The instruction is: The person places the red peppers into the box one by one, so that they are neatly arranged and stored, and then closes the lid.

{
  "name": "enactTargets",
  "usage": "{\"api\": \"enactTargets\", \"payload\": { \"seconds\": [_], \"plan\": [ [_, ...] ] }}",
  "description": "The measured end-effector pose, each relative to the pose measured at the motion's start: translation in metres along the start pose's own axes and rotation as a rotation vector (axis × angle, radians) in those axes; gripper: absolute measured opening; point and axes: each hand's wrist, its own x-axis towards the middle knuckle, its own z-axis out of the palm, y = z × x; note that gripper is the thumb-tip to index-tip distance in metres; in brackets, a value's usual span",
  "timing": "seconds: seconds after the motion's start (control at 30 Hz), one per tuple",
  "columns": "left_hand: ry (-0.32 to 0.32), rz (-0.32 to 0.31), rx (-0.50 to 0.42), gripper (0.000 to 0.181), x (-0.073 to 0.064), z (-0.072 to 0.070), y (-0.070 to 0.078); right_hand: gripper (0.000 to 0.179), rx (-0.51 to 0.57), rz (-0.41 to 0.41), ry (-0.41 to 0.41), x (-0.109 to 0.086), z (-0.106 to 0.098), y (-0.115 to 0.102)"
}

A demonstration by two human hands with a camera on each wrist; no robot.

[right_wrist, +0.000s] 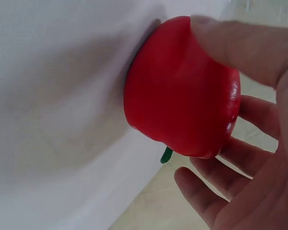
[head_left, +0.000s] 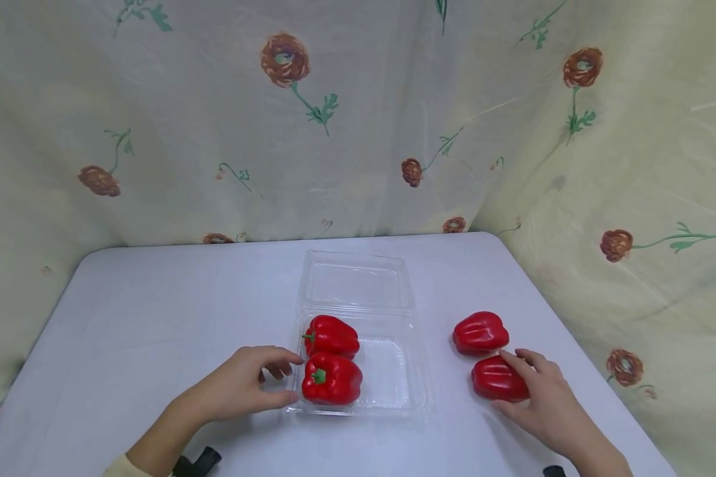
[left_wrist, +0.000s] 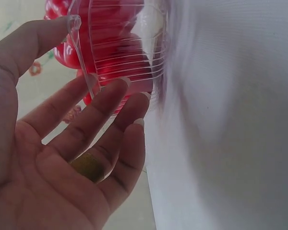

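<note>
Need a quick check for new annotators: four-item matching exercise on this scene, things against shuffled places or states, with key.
1. Left hand
2. Right hand
3. Clamshell lid
4. Two peppers nearest the left hand

A. Folded back, open
B. Inside the clamshell tray
C. Gripping a red bell pepper
D. At the clamshell tray's left edge, holding no pepper

Pairs: 1-D, 2-C, 3-A, 4-B

We see soft, diffuse light, faint shadows beside the left hand [head_left: 247, 381] and right hand [head_left: 545, 404], glints on the pepper [head_left: 500, 379] within the latter, and dimmer, softer wrist views.
</note>
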Motion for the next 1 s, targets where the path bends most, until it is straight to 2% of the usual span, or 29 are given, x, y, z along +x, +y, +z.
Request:
{"api": "enactTargets", "payload": {
  "seconds": [0.27, 0.47, 0.7, 1.0],
  "plan": [
    [-0.001, -0.011, 0.013, 0.050, 0.001, -0.001, 0.001, 0.089, -0.028, 0.010, 0.015, 0.003, 0.001, 0.005],
    [-0.001, -0.013, 0.014, 0.052, 0.002, -0.002, 0.001, 0.091, -0.003, 0.030, 0.034, 0.000, -0.004, 0.002],
    [0.006, -0.019, 0.007, 0.052, 0.002, -0.002, 0.002, 0.087, 0.014, -0.046, 0.137, -0.002, -0.015, -0.012],
    [0.003, -0.015, 0.011, 0.051, 0.002, 0.000, 0.001, 0.090, 0.065, -0.135, 0.240, 0.001, -0.029, -0.043]
  ]
}}
